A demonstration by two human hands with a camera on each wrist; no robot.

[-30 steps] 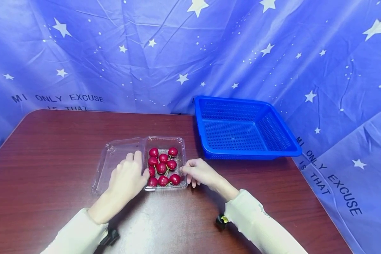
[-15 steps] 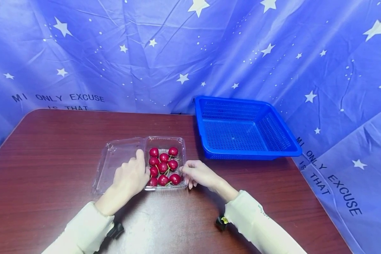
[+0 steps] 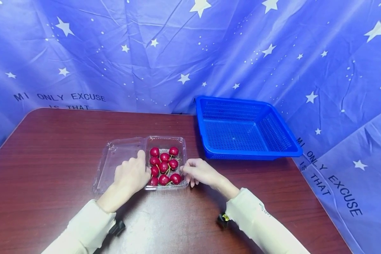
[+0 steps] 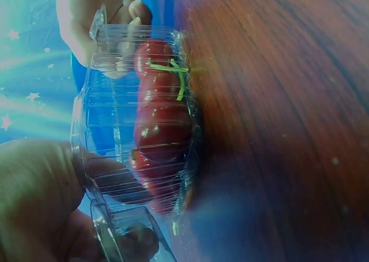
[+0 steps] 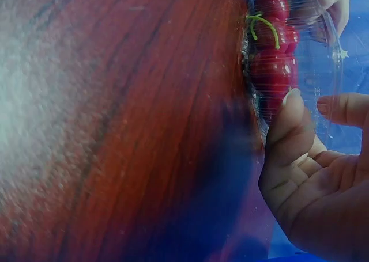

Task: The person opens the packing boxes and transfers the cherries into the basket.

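A clear plastic clamshell box (image 3: 183, 144) stands on the table, its lid (image 3: 112, 158) folded out flat to the left. Several red cherries (image 3: 163, 167), some with green stems, lie inside. My left hand (image 3: 129, 176) pinches the box's left wall near the hinge. Through the plastic, the left wrist view shows its thumb (image 4: 118, 178) inside the box. At the opposite wall my right hand (image 3: 201, 172) pinches the rim, with one fingertip (image 5: 292, 98) against the outside, beside the cherries (image 5: 274, 69).
A blue perforated plastic basket (image 3: 254, 153) sits at the back right of the brown wooden table (image 3: 50, 158). Behind and to the right hangs a blue curtain (image 3: 165, 63) with white stars. Small black devices (image 3: 116, 227) show under both cuffs.
My left hand has shifted slightly right, and its fingers have drawn in more at the box's left wall. The right hand stays at the right wall. The cherries have shifted slightly.
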